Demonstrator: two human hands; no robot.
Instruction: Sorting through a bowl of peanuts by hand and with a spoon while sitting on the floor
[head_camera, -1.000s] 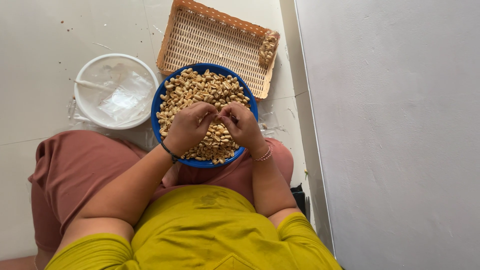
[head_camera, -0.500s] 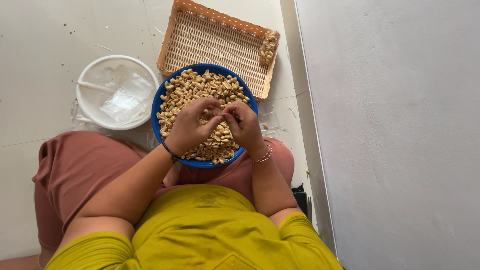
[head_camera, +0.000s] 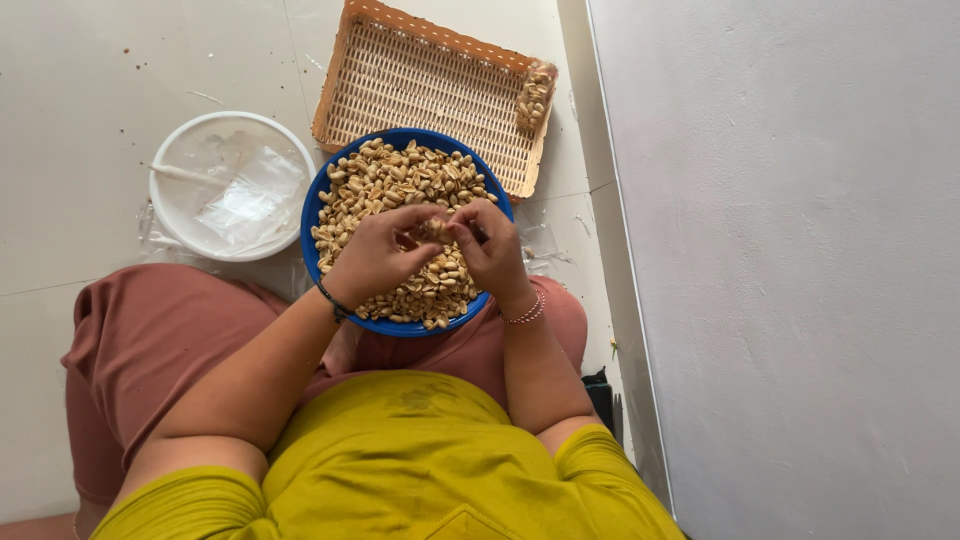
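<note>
At frame centre, a single peanut (head_camera: 433, 228) is pinched between left hand (head_camera: 375, 257) and right hand (head_camera: 492, 250) above the blue bowl (head_camera: 312, 196); light, brittle-shelled, best gripped at its ends.

Looks like a home, prob. a kitchen corner or back room, w/ food prep done by hand on the floor. Landmark: blue bowl (head_camera: 318, 205) full of peanuts, resting on the lap of a person sitting on pale floor tiles (head_camera: 70, 120). No table or counter in view. Just beyond the bowl, touching its far rim, lies an orange woven plastic tray (head_camera: 420, 75) w/ a few peanuts in its far right corner. Left of the bowl, a white tub (head_camera: 165, 215) w/ clear plastic bag inside. Right of the bowl, a plain grey painted wall (head_camera: 790, 260). Small husk bits scattered on tiles beyond the tub.
</note>
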